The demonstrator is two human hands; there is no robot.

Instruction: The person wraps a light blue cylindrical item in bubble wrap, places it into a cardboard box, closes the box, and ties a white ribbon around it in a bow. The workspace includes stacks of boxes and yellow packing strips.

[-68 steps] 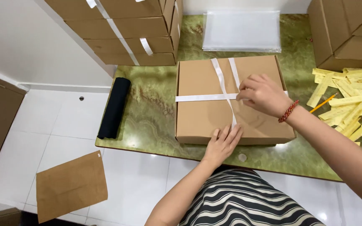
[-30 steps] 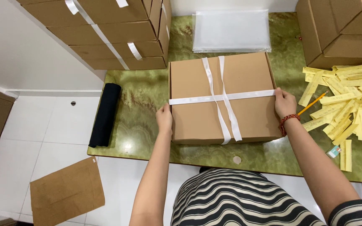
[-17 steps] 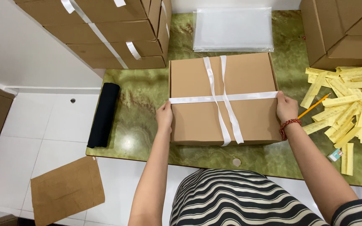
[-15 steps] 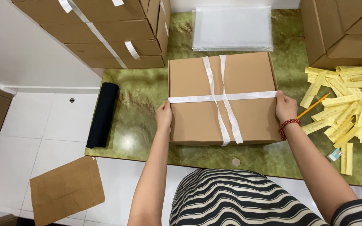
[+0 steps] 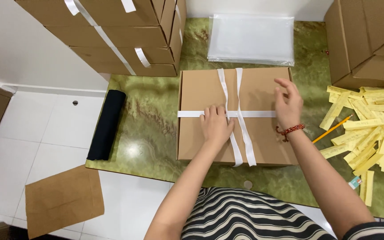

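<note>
A flat brown cardboard box (image 5: 201,91) lies on the green marble table (image 5: 152,120), bound with white tape strips (image 5: 250,114) that cross on its lid. My left hand (image 5: 216,126) rests palm down on the lid, over the horizontal strip just left of the crossing. My right hand (image 5: 288,104), with a red bracelet at the wrist, hovers over the lid's right part with fingers spread and holds nothing.
Stacked taped cardboard boxes (image 5: 125,35) stand at the back left, more boxes (image 5: 365,40) at the back right. Clear plastic bags (image 5: 252,40) lie behind the box. Yellow paper slips (image 5: 374,129) and a pencil (image 5: 332,129) lie at right. A black roll (image 5: 107,124) lies on the table's left edge, a cardboard sheet (image 5: 63,200) on the floor.
Both hands have left the box's sides. The left hand moved onto the lid at the tape crossing, and the right hand lifted over the lid's right part.
</note>
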